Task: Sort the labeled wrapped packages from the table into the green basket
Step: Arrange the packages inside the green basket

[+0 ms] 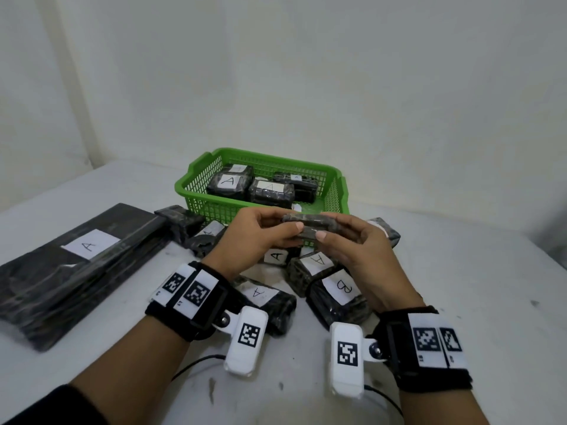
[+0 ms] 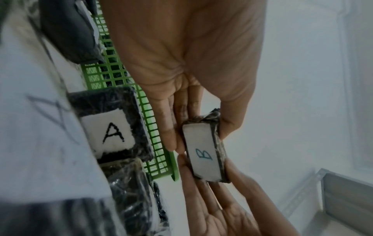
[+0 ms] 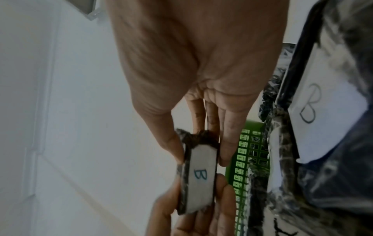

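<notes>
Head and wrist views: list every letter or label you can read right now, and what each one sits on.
"B": held package, pinched by left hand and right hand.
"B": table package.
"A": flat black bundle.
"A": three table packages.
"A": two packages in the green basket, at and.
Third basket label: too small.
Wristband squares: codes, no text.

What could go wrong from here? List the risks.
1. The small package held by both hands, left and right, reads B, while the labels readable in the green basket read A; dropping it in may missort it.
2. Its label faces down in the head view, so it is easily misjudged.
</notes>
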`<control>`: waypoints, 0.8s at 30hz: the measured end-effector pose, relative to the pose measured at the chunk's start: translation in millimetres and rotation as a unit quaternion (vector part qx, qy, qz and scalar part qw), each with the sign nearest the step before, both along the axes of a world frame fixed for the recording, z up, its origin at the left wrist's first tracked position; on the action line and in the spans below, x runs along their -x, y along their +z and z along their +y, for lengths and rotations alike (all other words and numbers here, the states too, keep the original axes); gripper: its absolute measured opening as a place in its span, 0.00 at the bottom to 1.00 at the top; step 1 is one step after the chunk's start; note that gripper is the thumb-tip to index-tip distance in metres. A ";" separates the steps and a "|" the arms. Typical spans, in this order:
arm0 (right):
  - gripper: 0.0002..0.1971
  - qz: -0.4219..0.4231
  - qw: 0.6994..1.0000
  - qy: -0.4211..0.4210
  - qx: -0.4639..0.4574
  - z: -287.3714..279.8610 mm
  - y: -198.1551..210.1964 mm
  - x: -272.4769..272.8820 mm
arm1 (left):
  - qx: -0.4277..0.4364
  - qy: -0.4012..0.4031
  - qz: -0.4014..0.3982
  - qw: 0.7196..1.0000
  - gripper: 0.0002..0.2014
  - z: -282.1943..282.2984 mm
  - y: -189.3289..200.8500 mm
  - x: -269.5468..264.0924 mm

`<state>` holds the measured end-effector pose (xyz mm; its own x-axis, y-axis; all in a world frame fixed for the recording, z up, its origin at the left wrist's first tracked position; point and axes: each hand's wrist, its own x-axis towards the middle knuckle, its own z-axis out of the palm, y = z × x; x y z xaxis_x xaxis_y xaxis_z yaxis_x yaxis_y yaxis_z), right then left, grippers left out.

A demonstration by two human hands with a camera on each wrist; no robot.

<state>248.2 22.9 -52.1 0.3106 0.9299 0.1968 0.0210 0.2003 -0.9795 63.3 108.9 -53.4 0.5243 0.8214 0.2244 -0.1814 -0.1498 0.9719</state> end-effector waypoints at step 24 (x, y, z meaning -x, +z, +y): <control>0.13 0.088 0.996 0.032 0.012 -4.1 -2.3 3.2 | -0.153 -0.035 -0.008 0.988 0.26 -10.0 1.9 4.4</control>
<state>245.1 18.8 -54.3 0.2786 0.9526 0.1224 -0.1625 0.1723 -0.9715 59.0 98.9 -51.6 0.5723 0.6760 0.4643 -0.2162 -0.4217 0.8806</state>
